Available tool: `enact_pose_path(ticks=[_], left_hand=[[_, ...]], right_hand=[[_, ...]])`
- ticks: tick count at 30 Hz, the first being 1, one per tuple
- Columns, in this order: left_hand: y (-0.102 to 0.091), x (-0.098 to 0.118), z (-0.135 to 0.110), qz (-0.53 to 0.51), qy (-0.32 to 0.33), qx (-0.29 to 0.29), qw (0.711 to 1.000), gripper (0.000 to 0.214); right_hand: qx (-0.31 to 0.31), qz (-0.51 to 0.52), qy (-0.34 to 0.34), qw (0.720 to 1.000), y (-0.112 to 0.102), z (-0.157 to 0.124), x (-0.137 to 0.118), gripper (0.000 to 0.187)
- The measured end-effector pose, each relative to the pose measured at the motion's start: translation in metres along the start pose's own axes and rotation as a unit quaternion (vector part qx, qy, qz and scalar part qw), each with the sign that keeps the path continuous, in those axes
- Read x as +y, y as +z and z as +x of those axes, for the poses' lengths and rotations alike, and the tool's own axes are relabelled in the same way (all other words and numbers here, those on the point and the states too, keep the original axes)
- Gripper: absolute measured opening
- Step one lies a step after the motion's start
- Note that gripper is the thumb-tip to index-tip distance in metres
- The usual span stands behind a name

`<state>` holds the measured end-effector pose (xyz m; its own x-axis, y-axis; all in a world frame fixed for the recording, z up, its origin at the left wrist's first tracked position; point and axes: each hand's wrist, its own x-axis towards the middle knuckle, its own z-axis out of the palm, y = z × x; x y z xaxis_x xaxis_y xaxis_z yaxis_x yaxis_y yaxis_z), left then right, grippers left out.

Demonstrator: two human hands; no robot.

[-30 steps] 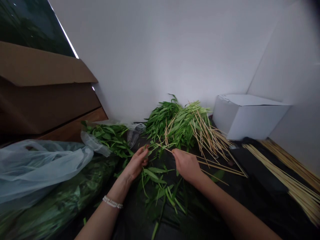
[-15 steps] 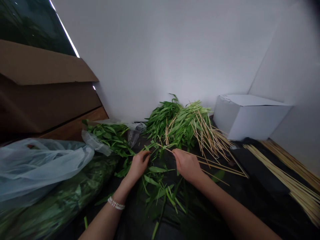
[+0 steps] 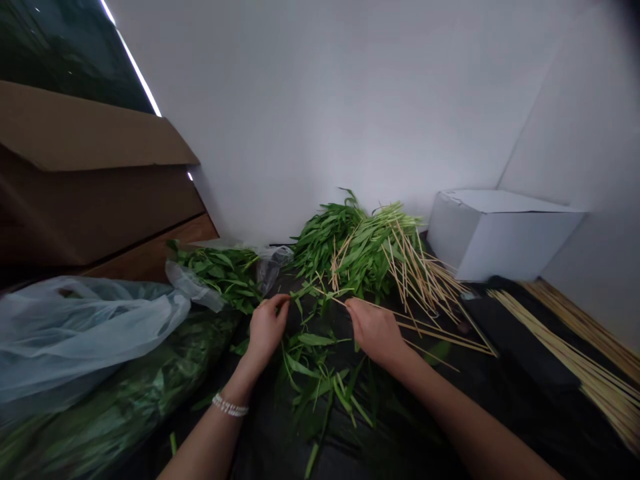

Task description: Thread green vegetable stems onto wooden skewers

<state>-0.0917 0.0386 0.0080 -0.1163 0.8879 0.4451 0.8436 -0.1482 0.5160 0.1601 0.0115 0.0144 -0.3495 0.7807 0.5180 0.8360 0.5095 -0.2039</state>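
My right hand point(image 3: 375, 330) is closed round a thin bamboo skewer point(image 3: 338, 302). Its tip points left, and pale green stems lie across it. Left of that, my left hand point(image 3: 269, 327) is pinched on the end of a leafy green stem point(image 3: 304, 291) that stretches toward the skewer's tip. The exact grip of the left fingertips is partly hidden. Below and between both hands, loose green leaves and cut stems point(image 3: 313, 365) lie scattered on the dark surface. Behind them is a heap of leafy greens threaded on skewers point(image 3: 373, 250), their bare sticks pointing right and forward.
Leafy greens point(image 3: 220, 267) lie in clear plastic at the left, behind a large plastic bag of greens point(image 3: 150, 393). A cardboard box point(image 3: 90, 207) stands farther left. At the right are a white box point(image 3: 505, 233), a black flat object point(image 3: 520, 347) and bundled bare skewers point(image 3: 575, 350).
My left hand has moved a little left, away from the skewer's tip, with the leafy stem drawn out between the hands. My right hand stays almost in place.
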Motion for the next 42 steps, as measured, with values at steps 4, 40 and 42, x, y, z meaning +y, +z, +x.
enact_pose_path(ticks=[4,40,42], left_hand=[[-0.003,0.007,0.005,-0.304,-0.079,0.018,0.949,0.025],[0.004,0.041,-0.013,-0.412,-0.066,-0.022,0.909,0.035],[0.005,0.04,-0.013,-0.408,-0.067,-0.013,0.91,0.035]], right_hand=[[0.0,0.004,-0.005,1.0,0.0,0.0,0.0,0.023],[-0.042,0.007,-0.034,0.998,0.001,-0.005,-0.011,0.025],[-0.036,0.006,-0.036,0.999,0.001,-0.005,-0.011,0.025]])
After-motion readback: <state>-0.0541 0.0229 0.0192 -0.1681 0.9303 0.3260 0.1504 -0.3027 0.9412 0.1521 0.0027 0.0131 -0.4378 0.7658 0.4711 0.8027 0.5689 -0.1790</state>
